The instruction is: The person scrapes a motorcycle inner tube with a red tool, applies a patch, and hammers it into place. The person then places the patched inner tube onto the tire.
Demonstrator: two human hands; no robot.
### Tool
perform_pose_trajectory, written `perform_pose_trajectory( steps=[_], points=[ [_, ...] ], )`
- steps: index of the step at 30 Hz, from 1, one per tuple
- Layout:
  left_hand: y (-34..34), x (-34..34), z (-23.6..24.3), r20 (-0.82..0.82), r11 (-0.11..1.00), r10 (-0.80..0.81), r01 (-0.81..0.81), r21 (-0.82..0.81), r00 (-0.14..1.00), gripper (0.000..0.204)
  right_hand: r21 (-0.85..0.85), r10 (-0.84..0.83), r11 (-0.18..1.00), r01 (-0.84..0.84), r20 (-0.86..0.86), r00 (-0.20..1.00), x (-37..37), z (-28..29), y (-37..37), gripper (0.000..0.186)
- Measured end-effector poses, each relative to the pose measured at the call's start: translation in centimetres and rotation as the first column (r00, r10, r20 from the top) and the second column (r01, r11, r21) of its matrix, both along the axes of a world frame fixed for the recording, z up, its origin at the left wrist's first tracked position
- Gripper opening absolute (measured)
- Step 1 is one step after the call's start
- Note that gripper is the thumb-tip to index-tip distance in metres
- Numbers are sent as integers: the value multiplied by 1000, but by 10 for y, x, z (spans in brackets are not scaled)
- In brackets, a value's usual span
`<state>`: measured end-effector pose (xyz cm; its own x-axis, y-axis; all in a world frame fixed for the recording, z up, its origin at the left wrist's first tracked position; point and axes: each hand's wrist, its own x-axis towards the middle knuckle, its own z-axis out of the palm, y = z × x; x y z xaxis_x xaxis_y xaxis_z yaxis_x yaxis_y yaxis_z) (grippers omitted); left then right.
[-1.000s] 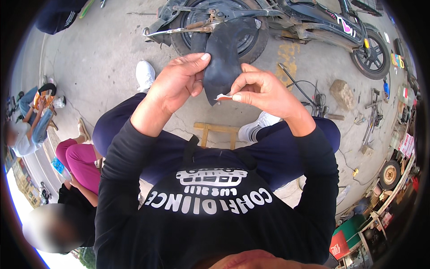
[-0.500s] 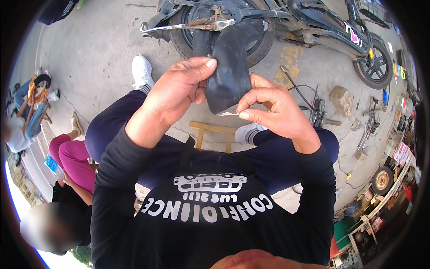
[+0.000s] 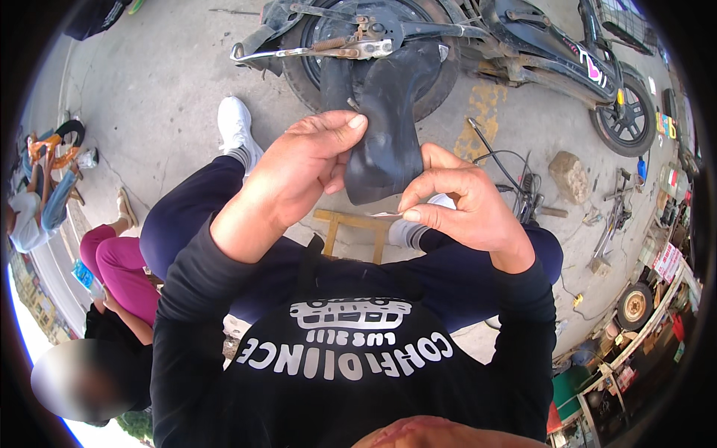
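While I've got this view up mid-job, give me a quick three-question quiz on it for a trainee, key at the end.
1. What does the right hand pinch? A) a spanner B) a thin pale strip C) a bottle
2. Fill in: the left hand grips the black rubber ____.
3. True or false: in the picture, the stone block is left of both hands.

Key: 1. B. 2. tube. 3. False: the stone block is to their right.

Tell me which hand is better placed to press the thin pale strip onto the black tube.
Probably the right hand: its thumb and finger pinch the thin pale strip near the lower end of the black tube. The left hand is occupied, gripping the tube's left edge.
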<state>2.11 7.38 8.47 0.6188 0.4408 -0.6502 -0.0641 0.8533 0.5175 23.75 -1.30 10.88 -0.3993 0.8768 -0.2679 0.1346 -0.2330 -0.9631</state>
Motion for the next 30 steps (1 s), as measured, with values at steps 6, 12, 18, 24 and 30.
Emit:
perform_pose_trajectory(
  steps=[6, 12, 18, 24, 30],
  points=[
    [-1, 1, 1, 13, 999, 21, -21, 24, 1000, 24, -20, -37, 999, 37, -7, 999, -1, 0, -3, 8],
    [-2, 1, -4, 34, 999, 6, -7, 47, 999, 25, -19, -45, 999, 45, 34, 998, 0, 2, -4, 7],
    [-4, 4, -2, -1, 998, 14, -14, 66, 1000, 25, 9, -66, 998, 66, 48, 997, 1, -6, -7, 8],
    [-2, 2, -9, 65, 1000, 0, -2, 30, 998, 24, 2, -83, 997, 82, 23, 996, -2, -13, -6, 11],
    [-4, 6, -5, 24, 998, 56, -56, 22, 998, 22, -17, -87, 996, 87, 1, 996, -1, -22, -8, 10]
  ],
)
